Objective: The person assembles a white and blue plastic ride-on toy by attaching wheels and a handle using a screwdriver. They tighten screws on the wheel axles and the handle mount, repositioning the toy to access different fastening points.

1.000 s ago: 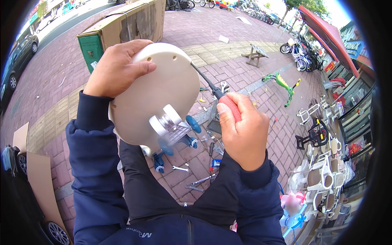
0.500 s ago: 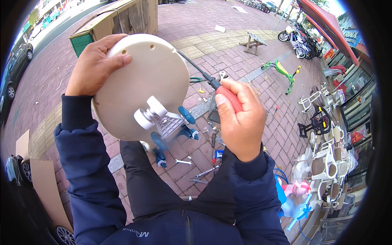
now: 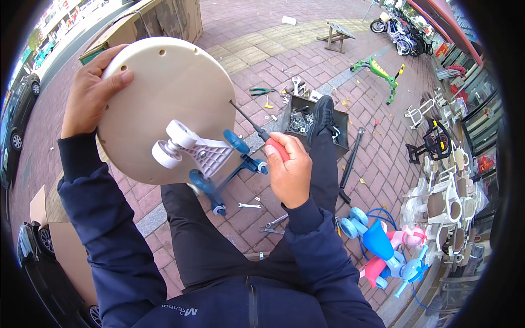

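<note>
A round cream-coloured plastic disc (image 3: 164, 98) with small holes round its rim is tilted up before me. My left hand (image 3: 97, 90) is closed on its upper left edge, thumb on the flat face. On the lower part of the disc sit a bracket with two white wheels (image 3: 167, 155) and blue wheels (image 3: 236, 141) on a blue frame. Wrapped round the red handle of a screwdriver (image 3: 261, 131) is my right hand (image 3: 292, 172). The screwdriver's tip is at a hole by the disc's right rim; its depth there cannot be made out.
A dark tray of metal parts (image 3: 342, 128) lies by my right shoe. Pliers (image 3: 263, 91) and a wrench (image 3: 249, 206) are on the brick paving. Blue and green ride-on toys (image 3: 380, 240) (image 3: 383, 76) stand to the right, a large cardboard box (image 3: 164, 24) at the far left.
The disc has shifted left. The screwdriver's tip has gone from the upper right edge to lower on the right rim, my right hand moving left and down. My right leg is now stretched forward.
</note>
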Demonstrator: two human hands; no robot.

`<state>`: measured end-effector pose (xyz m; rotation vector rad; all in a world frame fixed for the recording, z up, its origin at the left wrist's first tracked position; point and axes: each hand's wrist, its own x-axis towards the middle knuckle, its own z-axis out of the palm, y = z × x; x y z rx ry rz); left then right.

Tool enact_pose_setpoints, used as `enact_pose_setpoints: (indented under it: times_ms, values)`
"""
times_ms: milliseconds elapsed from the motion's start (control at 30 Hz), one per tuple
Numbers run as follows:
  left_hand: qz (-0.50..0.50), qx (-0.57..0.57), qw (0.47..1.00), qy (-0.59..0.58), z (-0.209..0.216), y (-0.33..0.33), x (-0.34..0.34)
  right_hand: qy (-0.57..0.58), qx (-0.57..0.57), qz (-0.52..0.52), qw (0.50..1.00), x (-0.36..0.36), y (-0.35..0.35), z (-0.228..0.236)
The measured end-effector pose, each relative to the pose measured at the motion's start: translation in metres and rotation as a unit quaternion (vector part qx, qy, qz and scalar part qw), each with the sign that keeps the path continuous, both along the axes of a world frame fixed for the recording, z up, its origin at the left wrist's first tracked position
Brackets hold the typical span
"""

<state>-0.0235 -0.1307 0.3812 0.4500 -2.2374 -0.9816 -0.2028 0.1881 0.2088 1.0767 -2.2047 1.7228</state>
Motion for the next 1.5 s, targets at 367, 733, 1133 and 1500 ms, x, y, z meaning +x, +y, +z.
enact_pose_setpoints:
  times_ms: [367,733,1133,1500]
  values:
    - [0.024,-0.014,0.999,-0.021,0.007,0.015,-0.005,0.153,0.078,0.021,0.985,-0.022,0.001,0.038]
    - [-0.007,-0.018,1.0,-0.017,0.009,0.021,-0.011,0.101,0.068,0.007,0.992,-0.017,0.006,0.037]
    - [0.007,-0.044,0.999,-0.004,0.009,0.03,-0.015,0.178,0.038,-0.02,0.983,-0.016,0.003,0.03]
    - [0.008,-0.005,1.0,-0.005,0.008,0.024,-0.011,-0.094,0.039,-0.017,0.995,-0.005,0.006,0.017]
